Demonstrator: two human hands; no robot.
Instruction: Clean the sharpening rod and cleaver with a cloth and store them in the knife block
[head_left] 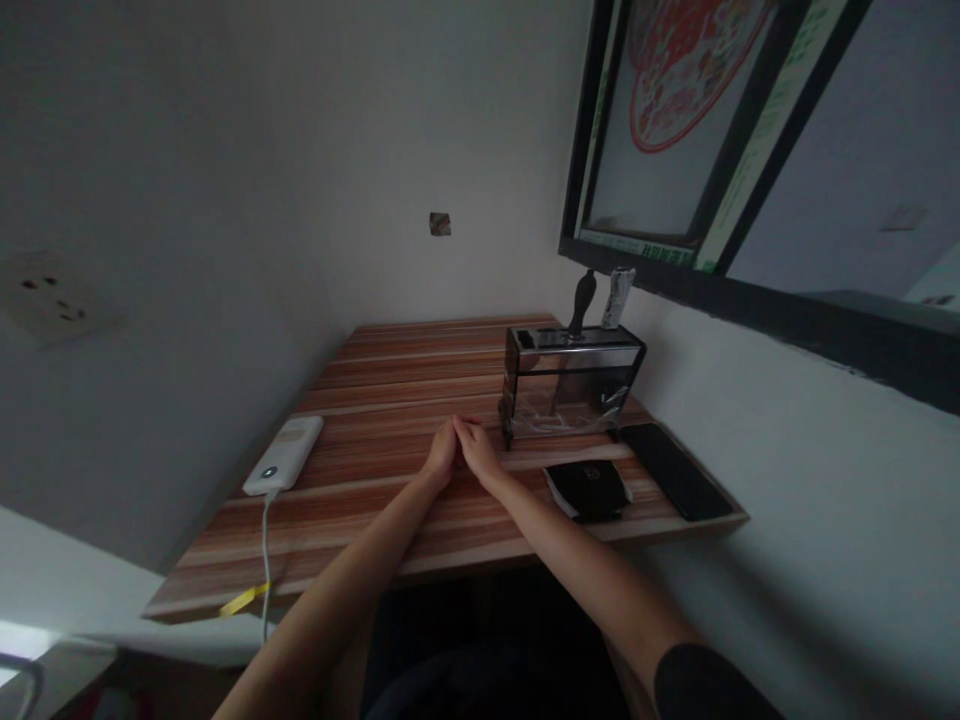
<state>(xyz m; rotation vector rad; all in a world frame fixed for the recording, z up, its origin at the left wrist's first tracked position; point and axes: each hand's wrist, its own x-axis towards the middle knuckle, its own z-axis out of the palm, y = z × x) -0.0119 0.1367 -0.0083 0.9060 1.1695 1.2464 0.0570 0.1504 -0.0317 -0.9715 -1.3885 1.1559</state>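
My left hand (441, 455) and my right hand (477, 452) meet palm to palm over the middle of a striped wooden table (390, 385). Their fingers lie straight and pressed flat against each other. Nothing shows between them. Just beyond the fingertips, to the right, stands a clear knife block (568, 390) with a dark-handled knife (582, 300) and a second silvery handle (617, 297) sticking up out of it.
A white power bank (285, 455) with a white cable (265, 560) lies at the table's left. A small black case (589, 489) and a black phone (675, 470) lie at the right. White walls close in the table; a dark-framed window (675, 130) is on the right.
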